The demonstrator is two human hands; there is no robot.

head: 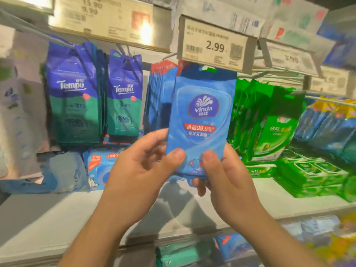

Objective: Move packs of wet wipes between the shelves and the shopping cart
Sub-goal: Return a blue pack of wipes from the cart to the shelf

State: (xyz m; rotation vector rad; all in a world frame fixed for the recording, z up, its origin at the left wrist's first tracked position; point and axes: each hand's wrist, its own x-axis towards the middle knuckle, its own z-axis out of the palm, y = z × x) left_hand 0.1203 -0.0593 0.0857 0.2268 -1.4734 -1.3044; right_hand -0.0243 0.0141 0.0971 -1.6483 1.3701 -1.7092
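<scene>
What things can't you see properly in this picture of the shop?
- Head view: the bottom edge of the blue Vinda wipes pack is covered by the thumbs of the left hand and right hand.
- The hook above the pack is hidden by the 2.99 price tag.
- The price tag at far right is too blurred to read.
- The packs on the lower shelf are blurred and cut off by the bottom edge.
- No shopping cart is in view.

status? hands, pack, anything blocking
Left hand and right hand both grip blue Vinda pack by its bottom edge. Pack upright under 2.99 tag. Nothing blocking.
</scene>
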